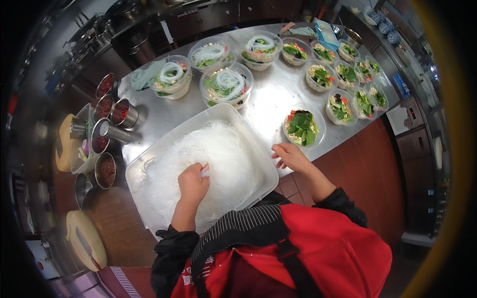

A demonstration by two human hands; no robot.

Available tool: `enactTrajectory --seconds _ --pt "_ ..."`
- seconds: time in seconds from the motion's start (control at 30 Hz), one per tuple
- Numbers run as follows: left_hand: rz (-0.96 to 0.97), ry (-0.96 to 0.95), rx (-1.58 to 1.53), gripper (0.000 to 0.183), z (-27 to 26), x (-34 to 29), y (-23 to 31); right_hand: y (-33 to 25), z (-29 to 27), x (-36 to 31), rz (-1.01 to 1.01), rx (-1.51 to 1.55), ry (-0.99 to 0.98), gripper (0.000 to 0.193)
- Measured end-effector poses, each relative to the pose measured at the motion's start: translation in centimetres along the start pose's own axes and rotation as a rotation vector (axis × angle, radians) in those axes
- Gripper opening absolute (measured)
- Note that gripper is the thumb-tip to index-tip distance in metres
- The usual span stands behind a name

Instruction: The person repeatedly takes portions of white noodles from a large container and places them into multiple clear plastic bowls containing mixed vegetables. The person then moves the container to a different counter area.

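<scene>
A large translucent plastic tub (266,171) stands at the near edge of the steel table, heaped with white glass noodles (223,146). Over that heap my left hand (193,183) is closed in a fist, with a pale clump of noodles showing at its fingers. My right hand (291,156) hovers beyond the tub's right side, fingers loosely apart and nothing visible in them. Closest to it is a round clear bowl (323,130) of leafy greens, pale beans or peanuts and red pieces. Across the tub sit several stacked bowls topped with coiled noodles, such as one bowl (227,85).
More bowls of greens (342,108) crowd the table's right end. Along the left are steel containers (105,170) with red and brown contents, a green cloth (144,77) and a round wooden board (85,238) with a knife. A blue-and-white packet (325,34) lies far back.
</scene>
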State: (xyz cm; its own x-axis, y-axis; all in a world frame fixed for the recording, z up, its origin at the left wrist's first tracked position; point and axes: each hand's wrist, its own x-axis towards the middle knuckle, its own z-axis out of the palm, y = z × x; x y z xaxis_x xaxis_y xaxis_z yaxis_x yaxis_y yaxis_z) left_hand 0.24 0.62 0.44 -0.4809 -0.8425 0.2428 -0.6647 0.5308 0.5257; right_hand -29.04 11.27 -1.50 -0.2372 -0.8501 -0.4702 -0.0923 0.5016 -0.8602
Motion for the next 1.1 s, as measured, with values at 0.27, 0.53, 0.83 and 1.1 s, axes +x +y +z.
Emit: enactTrajectory --seconds 0.27,0.53,0.83,1.1 --pt "0.018 -0.026 0.034 0.023 -0.4 -0.5 -0.2 -4.9 2.7 14.6 0.052 0.380 0.077 0.042" --pt "0.031 -0.032 0.023 0.020 -0.4 -0.7 -0.2 -6.3 4.3 20.5 0.109 0.563 0.225 0.020" --pt "0.069 -0.011 0.040 0.019 0.0 -0.4 -0.3 -5.1 -1.3 21.0 0.096 0.650 0.444 0.025" --pt "0.068 -0.002 0.041 0.022 0.0 -0.1 0.1 -4.1 -5.4 21.0 0.129 0.745 0.550 0.023"
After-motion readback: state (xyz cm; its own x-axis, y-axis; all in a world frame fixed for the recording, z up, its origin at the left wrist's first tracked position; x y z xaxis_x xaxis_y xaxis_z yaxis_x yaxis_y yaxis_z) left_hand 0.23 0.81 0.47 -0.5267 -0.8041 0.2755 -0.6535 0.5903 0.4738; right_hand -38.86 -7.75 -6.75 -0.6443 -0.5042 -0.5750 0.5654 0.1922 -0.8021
